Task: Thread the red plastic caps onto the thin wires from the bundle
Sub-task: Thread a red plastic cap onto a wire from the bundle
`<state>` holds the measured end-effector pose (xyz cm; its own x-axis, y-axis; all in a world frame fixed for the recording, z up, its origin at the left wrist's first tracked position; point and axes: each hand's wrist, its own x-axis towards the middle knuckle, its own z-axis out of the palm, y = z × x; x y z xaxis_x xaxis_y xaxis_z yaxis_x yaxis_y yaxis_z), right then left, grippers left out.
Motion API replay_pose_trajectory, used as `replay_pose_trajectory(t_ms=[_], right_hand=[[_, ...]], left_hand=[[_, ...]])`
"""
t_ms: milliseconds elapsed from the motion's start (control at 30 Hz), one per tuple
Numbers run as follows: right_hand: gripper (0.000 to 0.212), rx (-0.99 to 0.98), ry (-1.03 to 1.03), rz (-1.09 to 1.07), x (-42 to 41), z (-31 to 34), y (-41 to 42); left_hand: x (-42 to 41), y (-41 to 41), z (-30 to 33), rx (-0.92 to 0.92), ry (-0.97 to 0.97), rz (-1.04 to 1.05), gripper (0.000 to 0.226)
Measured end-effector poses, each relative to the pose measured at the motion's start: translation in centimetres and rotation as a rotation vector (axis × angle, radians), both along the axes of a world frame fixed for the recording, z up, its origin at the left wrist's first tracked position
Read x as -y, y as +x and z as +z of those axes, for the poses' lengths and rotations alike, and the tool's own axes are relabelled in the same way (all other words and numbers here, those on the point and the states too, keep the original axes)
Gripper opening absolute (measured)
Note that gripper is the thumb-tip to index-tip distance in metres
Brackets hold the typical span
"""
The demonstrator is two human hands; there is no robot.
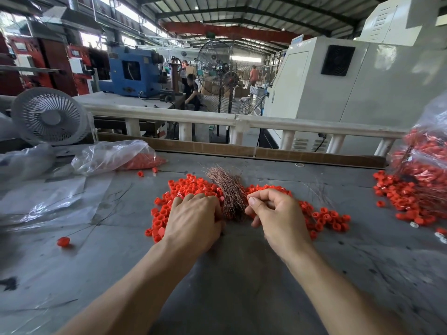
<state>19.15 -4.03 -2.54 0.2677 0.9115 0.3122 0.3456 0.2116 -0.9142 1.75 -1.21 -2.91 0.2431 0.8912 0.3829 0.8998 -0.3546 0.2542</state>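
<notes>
while the left hand [193, 217] lies palm down with fingers spread loosely over the red caps [186, 189], the right hand [273, 213] curls and pinches thumb to forefinger at the edge of the wire bundle [226, 189]; whether a wire sits in that pinch i cannot tell. caps surround the bundle on the grey table [229, 274]. a clear bag of caps [116, 155] lies far left.

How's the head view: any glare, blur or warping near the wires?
Head view: wide-angle warping bends the railing and roof; even daylight, soft shadows; glare only on the plastic bags; hands and wire bundle fairly sharp, single strands hard to resolve.
</notes>
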Motion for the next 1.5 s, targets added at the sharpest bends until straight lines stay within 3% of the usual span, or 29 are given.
replay_pose_trajectory(t_ms=[233,500,733,933,1233,1500], right_hand=[[0.016,0.004,-0.007,0.009,0.1,0.1,0.0],[0.016,0.020,-0.003,0.019,0.1,0.0,0.0],[0.015,0.052,-0.001,0.020,0.1,0.0,0.1],[0.016,0.060,-0.006,0.024,0.2,0.1,0.1],[0.015,0.071,-0.003,0.034,0.3,0.1,0.1],[0.015,0.022,0.001,0.075,0.4,0.2,-0.1]], left_hand=[[0.7,0.0,0.4,0.002,0.054,0.016,0.014],[0.7,-0.9,0.8,-0.045,-0.024,-0.001,0.023],[0.8,-1.0,1.2,-0.022,-0.059,0.016,0.009],[0.9,-1.1,1.3,0.012,-0.079,0.035,0.015],[1.0,-1.2,2.3,0.199,-0.058,0.044,0.024],[1.1,-0.7,3.3,0.493,-0.035,-0.007,0.024]])
